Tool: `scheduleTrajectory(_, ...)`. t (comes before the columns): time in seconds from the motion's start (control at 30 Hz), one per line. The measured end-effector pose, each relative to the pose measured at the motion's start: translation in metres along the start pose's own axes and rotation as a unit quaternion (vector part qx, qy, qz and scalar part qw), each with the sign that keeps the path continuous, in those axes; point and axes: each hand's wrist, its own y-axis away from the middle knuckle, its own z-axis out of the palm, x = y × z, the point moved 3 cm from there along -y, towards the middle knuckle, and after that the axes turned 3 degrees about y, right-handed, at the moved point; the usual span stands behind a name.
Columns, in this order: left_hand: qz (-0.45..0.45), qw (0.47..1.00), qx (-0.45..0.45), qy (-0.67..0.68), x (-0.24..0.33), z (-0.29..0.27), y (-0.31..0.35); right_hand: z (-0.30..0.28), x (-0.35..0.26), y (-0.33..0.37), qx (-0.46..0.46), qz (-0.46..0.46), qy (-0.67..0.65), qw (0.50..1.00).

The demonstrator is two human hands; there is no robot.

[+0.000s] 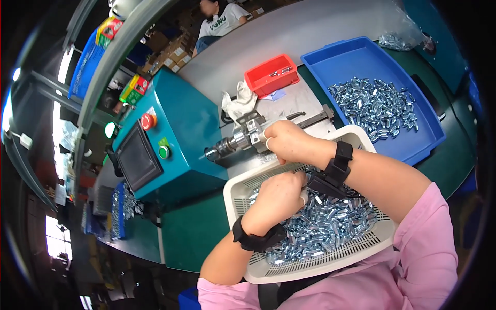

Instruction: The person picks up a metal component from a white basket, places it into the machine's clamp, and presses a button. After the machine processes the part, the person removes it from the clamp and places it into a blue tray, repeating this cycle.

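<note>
My left hand (276, 199) is over the white slotted basket (233, 206), which holds a heap of small shiny metal parts (323, 227). Its fingers are curled together, and whatever they hold is hidden. My right hand (292, 140) reaches across the basket's far side to the metal clamping fixture (253, 132) of the machine. The thumb and fingers of that hand are pinched at the fixture, hiding what is between them. White finger covers show on both hands. Left of the fixture, a chuck (223, 149) sticks out from the teal machine (181, 124).
A blue tray (323, 62) with a pile of metal parts stands at the right. Behind the fixture are a red bin (258, 82) and a white cloth (240, 101). The machine carries a screen (138, 157), a red button (148, 121) and a green button (164, 151). Another person (222, 20) sits beyond the partition.
</note>
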Motion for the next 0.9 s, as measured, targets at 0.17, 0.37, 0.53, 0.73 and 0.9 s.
scheduleTrajectory(0.17,0.003,0.999,-0.033,0.025,-0.001,0.002,-0.001,0.002,-0.004,0.001,-0.008,-0.012,-0.025,1.000)
scheduleTrajectory(0.37,0.021,0.998,-0.048,0.029,-0.005,0.001,-0.004,0.002,-0.005,-0.001,-0.011,0.017,-0.016,1.000)
scheduleTrajectory(0.53,0.048,0.998,-0.021,0.043,-0.011,0.002,-0.001,0.004,-0.005,0.000,-0.007,0.043,0.001,0.999)
scheduleTrajectory(0.73,0.089,0.988,0.028,0.123,-0.021,-0.004,-0.007,-0.009,-0.008,-0.007,0.052,0.022,0.065,0.996)
scheduleTrajectory(0.9,0.109,0.981,0.072,0.143,-0.024,-0.003,-0.009,-0.015,-0.006,-0.010,0.058,0.034,0.131,0.989)
